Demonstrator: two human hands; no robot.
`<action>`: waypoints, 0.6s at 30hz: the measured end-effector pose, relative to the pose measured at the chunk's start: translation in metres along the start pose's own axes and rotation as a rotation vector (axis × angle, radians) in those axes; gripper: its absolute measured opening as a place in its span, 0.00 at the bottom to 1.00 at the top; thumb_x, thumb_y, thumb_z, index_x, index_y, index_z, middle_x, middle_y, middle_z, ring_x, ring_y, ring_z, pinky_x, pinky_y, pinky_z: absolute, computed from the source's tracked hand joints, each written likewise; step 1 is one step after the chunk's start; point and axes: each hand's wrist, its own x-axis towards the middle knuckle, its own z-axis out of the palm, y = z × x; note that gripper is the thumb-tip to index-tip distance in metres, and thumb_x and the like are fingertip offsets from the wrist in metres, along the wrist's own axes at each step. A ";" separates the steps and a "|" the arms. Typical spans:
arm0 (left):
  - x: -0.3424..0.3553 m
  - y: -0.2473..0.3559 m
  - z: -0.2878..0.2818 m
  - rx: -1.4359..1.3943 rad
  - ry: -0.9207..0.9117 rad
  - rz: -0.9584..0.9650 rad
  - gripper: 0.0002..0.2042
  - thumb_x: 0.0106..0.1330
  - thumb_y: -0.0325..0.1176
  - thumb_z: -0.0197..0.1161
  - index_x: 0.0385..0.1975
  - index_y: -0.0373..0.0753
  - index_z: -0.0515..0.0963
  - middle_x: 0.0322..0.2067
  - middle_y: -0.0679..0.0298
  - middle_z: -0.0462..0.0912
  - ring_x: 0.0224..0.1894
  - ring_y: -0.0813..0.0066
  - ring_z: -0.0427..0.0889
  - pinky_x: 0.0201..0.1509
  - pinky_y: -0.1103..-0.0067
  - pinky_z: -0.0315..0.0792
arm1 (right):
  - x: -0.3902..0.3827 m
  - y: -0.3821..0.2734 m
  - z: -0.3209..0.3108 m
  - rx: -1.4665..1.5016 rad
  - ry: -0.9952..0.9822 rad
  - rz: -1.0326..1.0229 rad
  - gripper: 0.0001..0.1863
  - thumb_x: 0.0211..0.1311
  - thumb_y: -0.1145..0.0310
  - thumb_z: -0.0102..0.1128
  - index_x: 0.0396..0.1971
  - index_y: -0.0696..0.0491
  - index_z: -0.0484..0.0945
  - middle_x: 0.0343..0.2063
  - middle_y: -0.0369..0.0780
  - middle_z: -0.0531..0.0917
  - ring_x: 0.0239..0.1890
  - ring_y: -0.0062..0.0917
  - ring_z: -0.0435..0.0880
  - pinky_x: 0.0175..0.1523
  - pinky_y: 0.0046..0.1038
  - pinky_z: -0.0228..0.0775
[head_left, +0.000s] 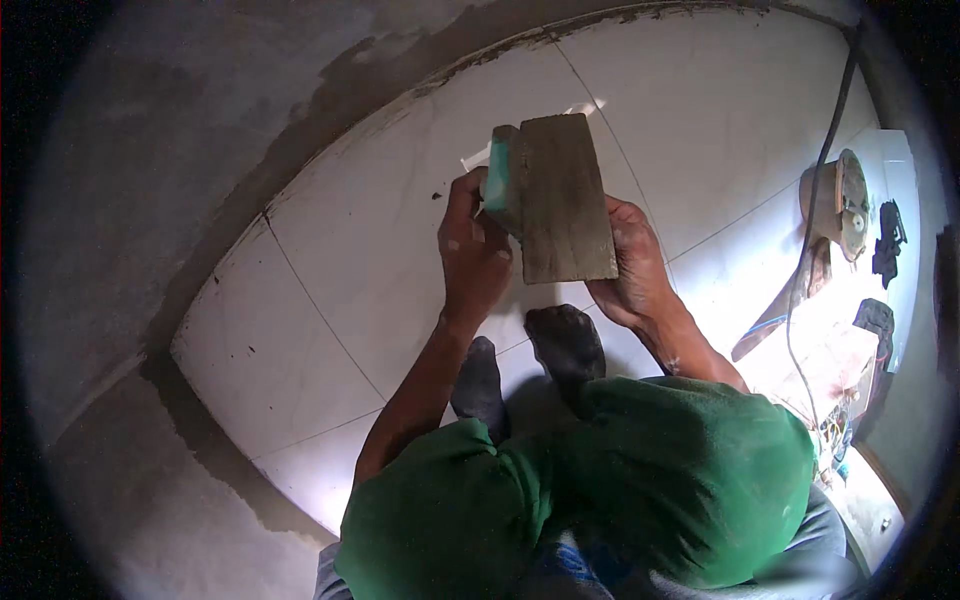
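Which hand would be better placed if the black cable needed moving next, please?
Probably the right hand: it is nearer the black cable on that side, though it holds the grey-brown block. The left hand, at the teal-edged piece, is farther off.

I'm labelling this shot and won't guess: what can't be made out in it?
In the head view:
Right hand: some fingertips hidden behind the block.
The block's underside: turned away from the camera.
Cable: upper end lost at the dark rim.
Pale clutter at the right: washed out by glare.
Dark speck near the left hand: too small to identify.
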 end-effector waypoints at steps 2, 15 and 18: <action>-0.002 -0.006 0.001 -0.013 0.007 0.006 0.25 0.62 0.06 0.48 0.57 0.35 0.73 0.47 0.61 0.79 0.52 0.72 0.81 0.57 0.75 0.76 | -0.001 0.000 0.000 0.047 -0.014 -0.003 0.19 0.71 0.70 0.55 0.55 0.66 0.78 0.47 0.46 0.86 0.46 0.26 0.88 0.56 0.32 0.84; -0.015 -0.046 -0.033 -1.082 -0.225 -0.559 0.18 0.74 0.26 0.55 0.63 0.34 0.74 0.56 0.57 0.82 0.54 0.65 0.86 0.59 0.68 0.83 | -0.005 -0.031 0.002 -0.704 0.090 -0.433 0.21 0.73 0.71 0.59 0.62 0.61 0.77 0.47 0.44 0.87 0.47 0.28 0.87 0.52 0.29 0.81; -0.022 -0.048 -0.036 -1.148 -0.231 -0.727 0.20 0.77 0.37 0.57 0.63 0.33 0.73 0.56 0.54 0.82 0.54 0.63 0.86 0.59 0.65 0.84 | -0.002 -0.023 0.009 -1.254 -0.079 -0.655 0.24 0.65 0.76 0.60 0.61 0.60 0.78 0.46 0.47 0.86 0.45 0.33 0.87 0.47 0.34 0.82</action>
